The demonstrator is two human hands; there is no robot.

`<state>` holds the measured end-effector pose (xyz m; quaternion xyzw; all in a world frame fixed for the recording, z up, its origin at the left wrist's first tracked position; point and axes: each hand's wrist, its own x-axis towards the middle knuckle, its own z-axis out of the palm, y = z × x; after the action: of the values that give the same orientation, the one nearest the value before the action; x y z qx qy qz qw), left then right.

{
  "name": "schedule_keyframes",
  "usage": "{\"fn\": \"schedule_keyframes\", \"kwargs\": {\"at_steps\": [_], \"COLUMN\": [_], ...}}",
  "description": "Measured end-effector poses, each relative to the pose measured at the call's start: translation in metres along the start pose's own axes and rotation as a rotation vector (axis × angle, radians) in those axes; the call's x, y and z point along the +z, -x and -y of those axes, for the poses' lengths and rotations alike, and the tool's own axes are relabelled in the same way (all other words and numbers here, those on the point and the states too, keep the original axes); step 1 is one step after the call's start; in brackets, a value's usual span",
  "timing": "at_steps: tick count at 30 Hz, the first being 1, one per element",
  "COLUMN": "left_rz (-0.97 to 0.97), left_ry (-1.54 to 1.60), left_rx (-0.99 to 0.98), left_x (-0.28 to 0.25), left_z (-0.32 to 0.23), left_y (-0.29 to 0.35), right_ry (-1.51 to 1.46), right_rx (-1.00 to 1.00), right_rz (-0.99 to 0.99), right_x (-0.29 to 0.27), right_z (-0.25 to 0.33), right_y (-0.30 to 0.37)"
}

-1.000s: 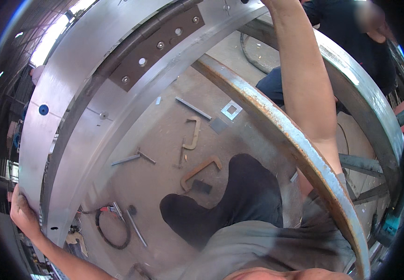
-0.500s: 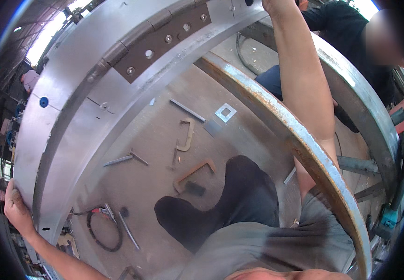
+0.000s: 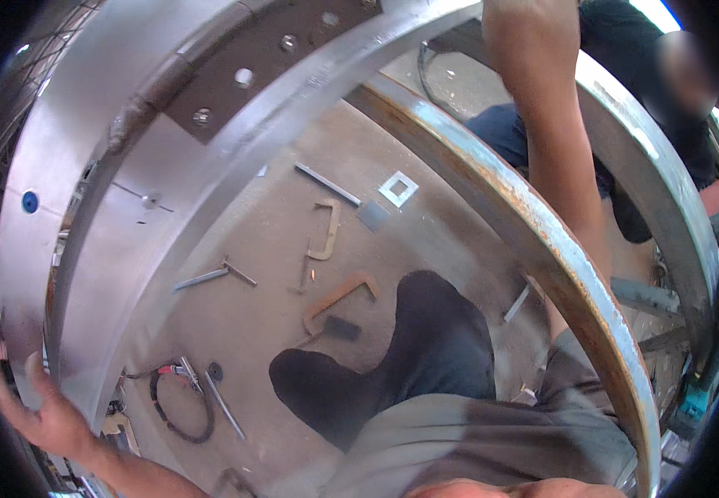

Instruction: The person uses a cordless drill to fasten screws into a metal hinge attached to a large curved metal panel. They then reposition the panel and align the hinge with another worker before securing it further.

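A large curved silver metal panel (image 3: 98, 249) fills the upper left, with a brown hinge plate (image 3: 247, 62) held by bolts. My left hand (image 3: 40, 407) is beside its lower left end, fingers stretched up and thumb apart, gripping nothing. Whether the fingertips touch the panel is unclear. At the top, my right hand (image 3: 532, 33) reaches up by the far end of the panel's rim. Its fingers are cut off by the picture's upper edge, so any hold is hidden. My right forearm passes behind a rusty curved metal bar (image 3: 492, 199).
Floor items include a tan C-clamp (image 3: 326, 232), a rusty C-clamp (image 3: 343, 303), a square metal washer plate (image 3: 398, 189), metal rods (image 3: 326, 184) and a coiled cable (image 3: 160, 407). A co-worker in dark clothes (image 3: 625, 50) is behind another curved beam (image 3: 658, 158) at right.
My left hand has come off its closed grip on the panel's edge and its fingers have straightened. The panel appears farther left in view. More of my right hand shows.
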<state>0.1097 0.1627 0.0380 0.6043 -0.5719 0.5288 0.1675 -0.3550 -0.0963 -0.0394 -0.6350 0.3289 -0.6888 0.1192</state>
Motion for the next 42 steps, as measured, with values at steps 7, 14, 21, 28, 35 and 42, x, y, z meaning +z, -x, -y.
{"fn": "schedule_keyframes", "kwargs": {"at_steps": [7,14,21,28,35,42], "left_rz": [-0.089,-0.178,-0.232,-0.340,-0.457,-0.482], "left_ry": [0.184,0.119,0.183,0.165,0.206,0.202], "left_rx": [0.313,0.264,0.253,0.173,0.210,0.194], "left_x": [0.022,0.034,0.041,0.043,0.048,0.052], "left_z": [-0.138,-0.135,-0.140,-0.135,-0.135,-0.135], "left_y": [-0.036,-0.079,-0.077,-0.090,-0.092,-0.090], "right_ry": [0.199,0.122,-0.178,0.351,0.698,0.219], "right_rx": [-0.157,-0.106,0.164,-0.015,-0.068,0.071], "right_rz": [0.086,-0.032,0.051,0.097,0.383,0.471], "right_x": [0.024,0.040,0.036,0.031,0.039,0.039], "right_z": [0.008,0.001,0.010,0.024,0.043,0.037], "right_y": [0.005,0.001,-0.007,-0.020,-0.039,-0.049]}}
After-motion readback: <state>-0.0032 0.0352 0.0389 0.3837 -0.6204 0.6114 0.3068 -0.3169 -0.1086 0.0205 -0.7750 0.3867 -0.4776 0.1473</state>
